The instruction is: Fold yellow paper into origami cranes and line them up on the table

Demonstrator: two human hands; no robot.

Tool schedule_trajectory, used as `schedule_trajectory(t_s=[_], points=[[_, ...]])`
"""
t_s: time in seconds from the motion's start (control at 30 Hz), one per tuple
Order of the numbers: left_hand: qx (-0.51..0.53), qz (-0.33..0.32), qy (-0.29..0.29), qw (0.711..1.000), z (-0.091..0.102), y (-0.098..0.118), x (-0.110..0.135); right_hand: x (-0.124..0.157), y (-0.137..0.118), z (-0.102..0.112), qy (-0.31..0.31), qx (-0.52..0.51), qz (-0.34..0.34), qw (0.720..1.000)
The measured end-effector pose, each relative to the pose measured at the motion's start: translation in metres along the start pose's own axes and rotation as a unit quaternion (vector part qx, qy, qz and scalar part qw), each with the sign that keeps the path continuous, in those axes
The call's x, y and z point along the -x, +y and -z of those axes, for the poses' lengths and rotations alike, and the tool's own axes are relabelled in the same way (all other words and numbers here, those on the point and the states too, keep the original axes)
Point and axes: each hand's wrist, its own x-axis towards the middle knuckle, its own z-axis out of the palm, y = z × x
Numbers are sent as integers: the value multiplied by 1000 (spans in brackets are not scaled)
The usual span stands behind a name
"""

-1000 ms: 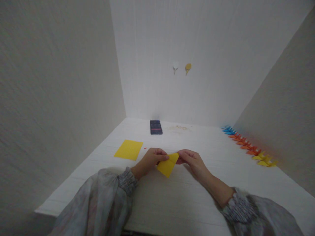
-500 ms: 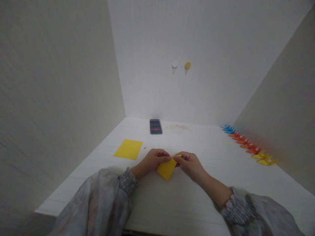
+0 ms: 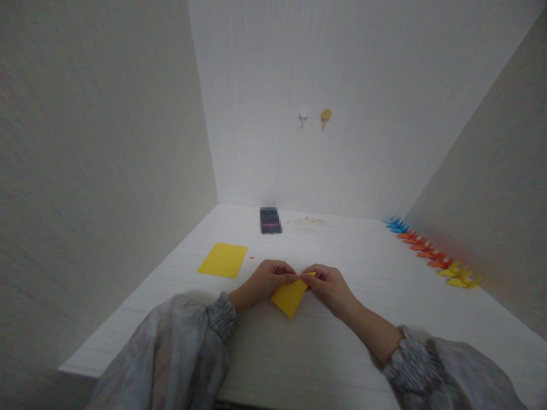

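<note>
A partly folded yellow paper (image 3: 289, 298) rests with its lower corner on the white table (image 3: 299, 353), held between both hands. My left hand (image 3: 268, 278) pinches its upper left edge, fingers closed. My right hand (image 3: 328, 286) pinches the upper right edge, fingers closed too. The fingertips of both hands nearly meet at the top fold. A ring shows on my left hand.
A flat yellow sheet (image 3: 223, 260) lies to the left. A dark blurred block (image 3: 270, 220) stands at the back. A row of folded paper figures, blue (image 3: 395, 225), orange (image 3: 423, 249) and yellow (image 3: 460, 278), lines the right wall. Two small hooks (image 3: 315, 116) hang on the back wall.
My hands have drawn closer together, folding the top of the yellow paper down so less of it shows above the fingers.
</note>
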Motion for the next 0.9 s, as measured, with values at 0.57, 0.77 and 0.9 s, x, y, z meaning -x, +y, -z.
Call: schedule_trajectory(t_s=[0.57,0.77,0.9], points=[[11,-15,21,1000,4,1,2,-2,5,15,16,-68,58,996],[2,-3,9,1000,4,-2,0,-3,6,14,26,-58,48,997],[0,-2,9,1000,5,-4,-2,-3,6,15,27,-57,55,996]])
